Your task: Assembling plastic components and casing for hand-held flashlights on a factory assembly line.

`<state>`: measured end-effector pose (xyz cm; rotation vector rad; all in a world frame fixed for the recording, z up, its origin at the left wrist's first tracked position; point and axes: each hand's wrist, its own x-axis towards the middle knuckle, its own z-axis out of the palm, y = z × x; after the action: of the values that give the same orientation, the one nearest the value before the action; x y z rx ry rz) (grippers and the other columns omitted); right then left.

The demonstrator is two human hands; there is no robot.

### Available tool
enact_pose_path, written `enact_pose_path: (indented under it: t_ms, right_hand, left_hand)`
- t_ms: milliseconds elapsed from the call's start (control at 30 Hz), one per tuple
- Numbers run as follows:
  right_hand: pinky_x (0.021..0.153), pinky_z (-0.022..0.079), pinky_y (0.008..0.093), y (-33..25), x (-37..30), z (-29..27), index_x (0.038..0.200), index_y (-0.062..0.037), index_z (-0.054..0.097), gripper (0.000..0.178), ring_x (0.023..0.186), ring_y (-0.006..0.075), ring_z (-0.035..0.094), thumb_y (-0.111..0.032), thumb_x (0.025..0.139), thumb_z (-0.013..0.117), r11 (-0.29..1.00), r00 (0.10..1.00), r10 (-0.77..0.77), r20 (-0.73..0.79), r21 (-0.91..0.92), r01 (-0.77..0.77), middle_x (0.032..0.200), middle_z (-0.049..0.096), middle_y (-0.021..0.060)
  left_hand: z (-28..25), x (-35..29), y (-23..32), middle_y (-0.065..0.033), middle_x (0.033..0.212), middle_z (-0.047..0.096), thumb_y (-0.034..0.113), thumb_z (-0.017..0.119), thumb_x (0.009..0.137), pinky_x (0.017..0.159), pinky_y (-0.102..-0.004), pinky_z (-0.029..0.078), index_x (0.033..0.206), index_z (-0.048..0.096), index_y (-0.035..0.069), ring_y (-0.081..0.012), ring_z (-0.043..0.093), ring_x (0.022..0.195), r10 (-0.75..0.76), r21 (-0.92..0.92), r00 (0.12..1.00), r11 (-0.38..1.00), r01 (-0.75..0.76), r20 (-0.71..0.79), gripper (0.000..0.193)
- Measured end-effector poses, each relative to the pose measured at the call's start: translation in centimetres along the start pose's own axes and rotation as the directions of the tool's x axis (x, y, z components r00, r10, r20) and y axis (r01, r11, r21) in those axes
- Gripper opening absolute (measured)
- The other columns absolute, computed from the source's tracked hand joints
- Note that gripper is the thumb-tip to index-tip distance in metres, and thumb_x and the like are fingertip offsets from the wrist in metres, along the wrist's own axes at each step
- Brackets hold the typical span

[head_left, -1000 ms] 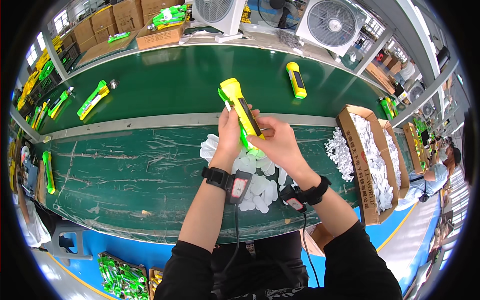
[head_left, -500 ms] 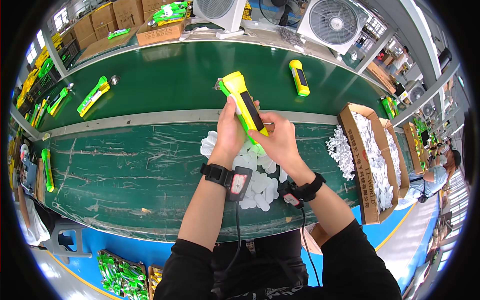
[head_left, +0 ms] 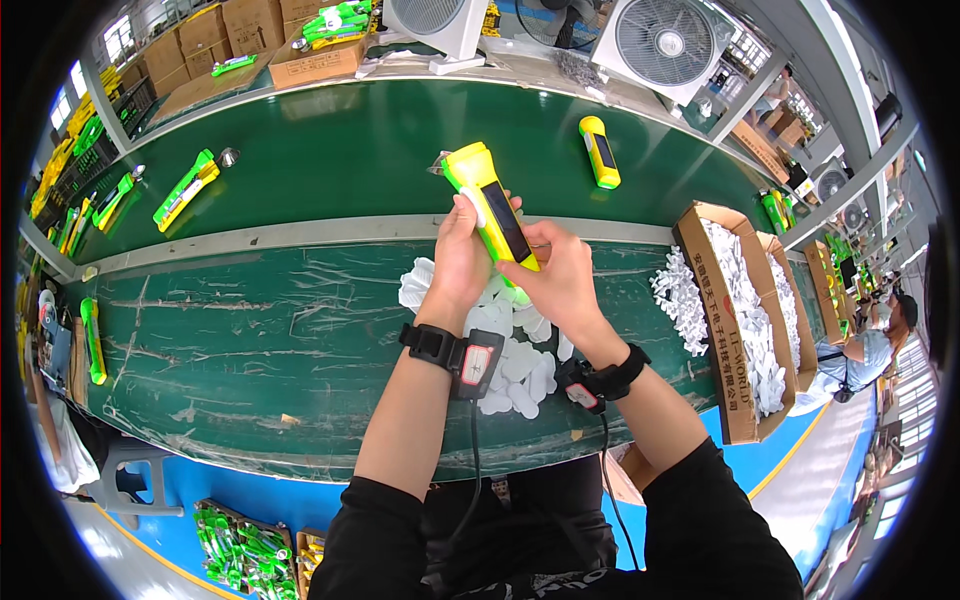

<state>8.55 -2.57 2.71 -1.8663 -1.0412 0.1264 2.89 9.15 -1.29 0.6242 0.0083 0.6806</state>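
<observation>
Both hands hold a yellow-and-green flashlight (head_left: 490, 205) with a dark panel along its face, tilted with its wide head pointing up and left. My left hand (head_left: 460, 250) is closed round its left side, thumb up by a small white piece (head_left: 472, 207) on the edge. My right hand (head_left: 558, 275) grips the narrow lower end, thumb on the face near the panel. Below my hands a loose pile of flat white rounded pieces (head_left: 520, 365) lies on the worn green table (head_left: 250, 350); my hands and wrists cover part of it.
A cardboard box (head_left: 722, 370) of small white parts stands at the right, with a white heap (head_left: 680, 300) beside it. Across a metal rail (head_left: 300, 235), another flashlight (head_left: 600, 152) and several green-and-yellow ones lie on the green belt (head_left: 340, 150). A person (head_left: 860, 350) sits far right.
The flashlight has rolled slightly in my hands, so more of its yellow panel face and less of its green side shows. Both hands keep almost the same place.
</observation>
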Motion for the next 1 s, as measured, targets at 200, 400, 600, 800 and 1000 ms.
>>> enact_pose_path:
  t_ms: [200,400,600,800,1000]
  right_hand:
    - [0.072,0.05,0.0404,-0.4,0.1,-0.8,0.097,-0.0001,0.063,0.036,0.08,0.0328,0.064,-0.014,0.067,0.078,0.979,0.995,-0.103,0.015,-0.174,0.104,0.084,0.064,0.0177]
    - [0.065,0.051,0.0354,0.2,3.1,-3.3,0.095,0.0068,0.063,0.037,0.073,0.0239,0.067,-0.028,0.083,0.068,0.977,0.999,-0.027,0.029,0.212,0.021,0.081,0.068,0.0162]
    - [0.066,0.048,0.0234,-2.5,4.2,-3.4,0.091,0.0016,0.063,0.044,0.066,0.0086,0.058,-0.042,0.091,0.058,0.781,0.897,0.194,0.397,0.491,-0.386,0.079,0.062,0.004]
    - [0.038,0.044,0.0249,-4.0,3.0,-1.0,0.071,0.0044,0.063,0.048,0.042,0.0118,0.057,-0.042,0.079,0.071,0.972,0.987,0.16,-0.01,0.173,-0.156,0.052,0.059,0.0087]
    - [0.042,0.045,0.0249,-4.0,4.3,-2.8,0.072,0.0042,0.064,0.052,0.042,0.0109,0.055,-0.047,0.083,0.064,0.928,0.951,0.236,0.2,0.243,-0.281,0.054,0.059,0.0062]
  left_hand:
    - [0.7,0.1,-0.3,-0.0103,0.111,0.056,0.041,0.045,0.097,0.088,-0.0376,0.049,0.122,0.046,0.002,-0.0221,0.056,0.105,-0.025,0.133,0.994,0.99,0.039,-0.107,0.046]
    - [1.3,-0.3,0.3,-0.0073,0.098,0.058,0.031,0.051,0.094,0.081,-0.0359,0.05,0.121,0.048,0.001,-0.0181,0.059,0.089,-0.123,0.041,0.989,0.991,0.127,-0.08,0.04]
    - [0.1,-1.0,0.8,-0.0073,0.087,0.057,0.031,0.057,0.081,0.068,-0.0351,0.047,0.105,0.055,0.001,-0.0194,0.054,0.073,-0.395,-0.036,0.898,0.912,0.409,0.194,0.038]
    - [-0.2,-1.3,0.9,-0.0142,0.079,0.061,0.02,0.053,0.07,0.07,-0.0385,0.049,0.095,0.057,-0.002,-0.0273,0.059,0.069,-0.406,-0.11,0.841,0.876,0.47,0.357,0.033]
    - [0.5,-1.5,1.0,-0.0168,0.088,0.062,0.012,0.054,0.066,0.078,-0.0423,0.052,0.103,0.055,-0.004,-0.0284,0.061,0.078,-0.351,-0.063,0.861,0.914,0.4,0.367,0.04]
